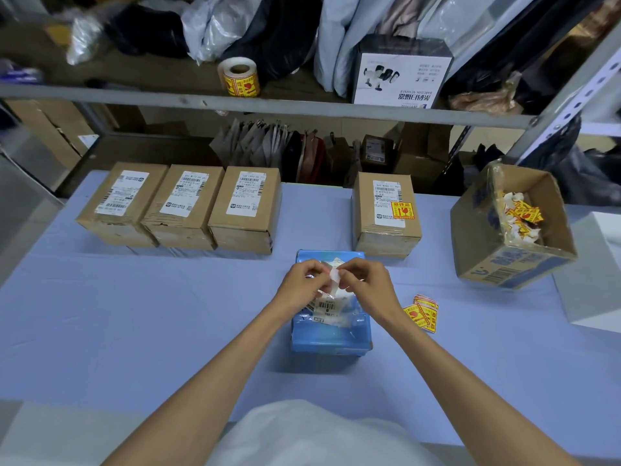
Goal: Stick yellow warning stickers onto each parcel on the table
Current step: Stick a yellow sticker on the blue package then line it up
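A blue parcel (331,334) with a white shipping label lies on the table in front of me. Above it, my left hand (304,280) and my right hand (364,282) pinch a small sticker (334,272) between their fingertips; only its white backing side shows. A short stack of yellow warning stickers (422,312) lies just right of the blue parcel. Three brown cardboard parcels (181,206) stand in a row at the back left, with white labels only. A fourth brown parcel (386,215) at the back centre-right carries a yellow warning sticker (402,210).
An open cardboard box (514,227) holding peeled sticker backings stands tilted at the right. A white box (594,274) sits at the far right edge. A roll of yellow stickers (239,77) stands on the shelf behind, among bags and a boxed scanner (401,74).
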Motion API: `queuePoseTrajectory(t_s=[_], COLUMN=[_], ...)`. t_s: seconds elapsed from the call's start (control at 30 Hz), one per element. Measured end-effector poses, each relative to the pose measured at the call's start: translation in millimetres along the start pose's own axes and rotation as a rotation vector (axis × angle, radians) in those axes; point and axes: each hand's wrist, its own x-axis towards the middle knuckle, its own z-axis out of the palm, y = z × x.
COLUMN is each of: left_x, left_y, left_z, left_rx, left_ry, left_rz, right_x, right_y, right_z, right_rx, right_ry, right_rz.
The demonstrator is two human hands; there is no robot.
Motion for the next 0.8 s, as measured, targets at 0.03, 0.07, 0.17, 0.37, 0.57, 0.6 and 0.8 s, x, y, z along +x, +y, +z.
queuePoseTrajectory(t_s=[0.03,0.07,0.17,0.37,0.57,0.6,0.8], left_x=[0,0,2,9,13,13,9], left_y=[0,0,2,0,-8,-8,-2], left_z=[1,3,10,3,-13,-14,-10], left_rx=[-0.022,-0.043,-0.02,-0.003,0.01,0.037,0.105], left_ry=[-0.001,-0.007,-0.015,0.012,0.125,0.139,0.217], left_rz=[-0.017,-0.026,0.01,-0.002,-0.111,-0.122,-0.123], right_x=[0,0,-1,5,11,11,9], right_y=[0,-1,-4,-2,3,4,-2], right_z=[1,2,4,-2,-12,-12,-6], right_rx=[0.008,0.015,0.031,0.102,0.11,0.106,0.124], right_ry=[0.004,0.007,0.01,0.074,0.265,0.27,0.25], right_rz=[0.002,-0.002,-0.014,0.104,0.25,0.256,0.261])
